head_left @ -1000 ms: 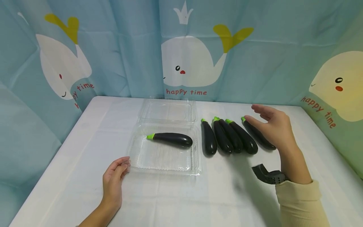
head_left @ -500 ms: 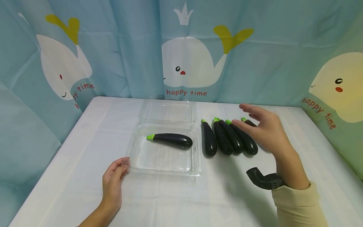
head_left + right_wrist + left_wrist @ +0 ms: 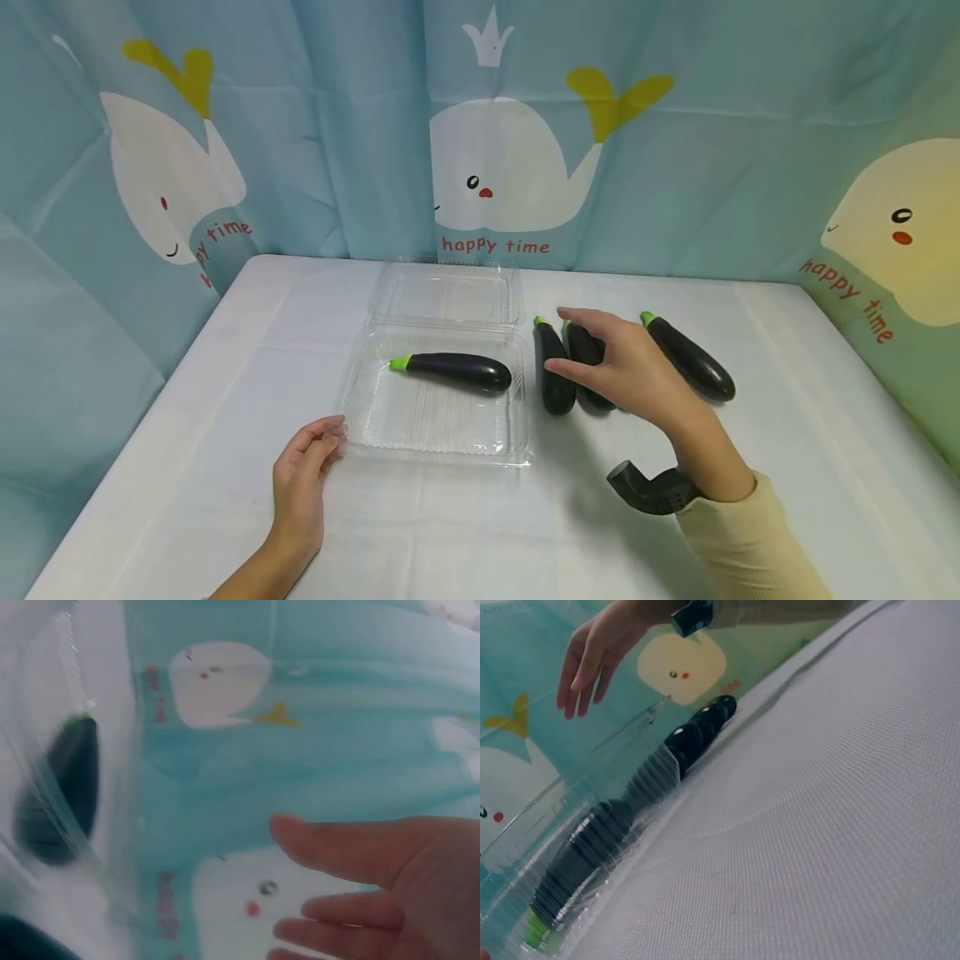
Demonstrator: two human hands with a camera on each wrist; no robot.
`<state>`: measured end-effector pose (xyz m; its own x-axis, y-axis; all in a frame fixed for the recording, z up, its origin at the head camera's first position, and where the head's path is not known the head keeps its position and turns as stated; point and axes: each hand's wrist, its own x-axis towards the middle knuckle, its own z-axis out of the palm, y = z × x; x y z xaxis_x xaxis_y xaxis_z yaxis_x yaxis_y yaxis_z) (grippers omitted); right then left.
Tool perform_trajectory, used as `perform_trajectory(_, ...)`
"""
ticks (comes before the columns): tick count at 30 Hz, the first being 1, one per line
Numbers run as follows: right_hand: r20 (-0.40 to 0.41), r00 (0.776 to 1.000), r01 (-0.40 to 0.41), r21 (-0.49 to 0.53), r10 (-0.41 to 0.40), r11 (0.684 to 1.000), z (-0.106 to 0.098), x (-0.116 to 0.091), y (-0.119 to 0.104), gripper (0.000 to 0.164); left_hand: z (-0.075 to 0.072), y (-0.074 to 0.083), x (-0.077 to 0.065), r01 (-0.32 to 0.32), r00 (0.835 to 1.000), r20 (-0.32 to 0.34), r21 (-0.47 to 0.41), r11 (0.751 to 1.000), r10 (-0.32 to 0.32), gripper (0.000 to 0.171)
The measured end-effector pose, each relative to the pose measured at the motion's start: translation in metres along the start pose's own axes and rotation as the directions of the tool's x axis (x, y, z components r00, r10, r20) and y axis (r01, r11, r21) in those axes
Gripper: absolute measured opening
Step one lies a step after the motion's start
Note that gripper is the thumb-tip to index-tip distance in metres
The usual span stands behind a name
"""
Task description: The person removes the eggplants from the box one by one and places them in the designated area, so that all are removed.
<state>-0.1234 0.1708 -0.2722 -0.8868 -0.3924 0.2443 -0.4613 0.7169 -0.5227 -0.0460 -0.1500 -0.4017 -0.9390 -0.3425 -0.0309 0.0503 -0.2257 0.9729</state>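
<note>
A clear plastic clamshell container (image 3: 435,429) lies with its lid folded back, and one dark eggplant (image 3: 457,370) with a green stem rests sideways in it. My left hand (image 3: 300,475) holds the container's near left corner between thumb and fingers. Thumb and fingers spread, my right hand (image 3: 630,367) hovers over the row of eggplants right of the container and holds nothing. It partly covers that row; the leftmost eggplant (image 3: 555,375) still shows. In the left wrist view the right hand (image 3: 604,656) hangs above the container's wall.
Another eggplant (image 3: 690,358) lies apart at the right. Behind the white-covered table (image 3: 187,400) hangs a blue curtain (image 3: 360,125) with printed whales. A black band device (image 3: 652,487) sits on the right wrist.
My right hand has moved left from above the rightmost eggplant to over the row nearer the container. The left hand and the container have stayed where they were.
</note>
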Motion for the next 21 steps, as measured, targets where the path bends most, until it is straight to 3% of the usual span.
perform_trajectory(11, 0.093, 0.993, 0.07, 0.023, -0.071, 0.997, 0.043, 0.013, -0.002, 0.059, 0.0, 0.001, 0.0, 0.008, 1.0, -0.003, 0.011, 1.0, -0.008, 0.026)
perform_trajectory(21, 0.14, 0.984, 0.114, -0.005, -0.112, 0.993, 0.069, 0.026, -0.001, 0.056, 0.0, 0.001, 0.001, 0.009, 1.0, -0.007, 0.018, 1.0, -0.009, 0.026)
